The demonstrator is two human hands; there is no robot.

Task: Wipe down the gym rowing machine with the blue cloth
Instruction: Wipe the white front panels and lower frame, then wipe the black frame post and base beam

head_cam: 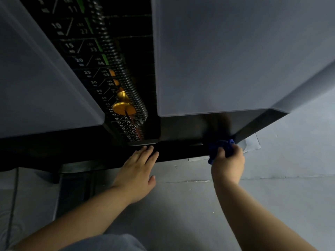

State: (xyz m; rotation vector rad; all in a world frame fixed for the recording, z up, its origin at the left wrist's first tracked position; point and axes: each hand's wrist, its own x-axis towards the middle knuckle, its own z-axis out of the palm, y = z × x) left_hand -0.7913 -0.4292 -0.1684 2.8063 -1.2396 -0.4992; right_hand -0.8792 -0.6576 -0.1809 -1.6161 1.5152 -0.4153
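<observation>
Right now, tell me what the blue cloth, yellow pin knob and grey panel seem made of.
Blue cloth: soft fabric, bunched into folds. Yellow pin knob: probably metal, glossy sheen. Grey panel: likely matte plastic or painted sheet; smooth, unclear.

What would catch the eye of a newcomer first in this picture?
The yellow pin shines in the dark weight stack, left of a large grey panel. At lower right, the right hand grips the blue cloth at the machine's lower corner. Near the middle, the left hand rests flat on the black base bar.
</observation>
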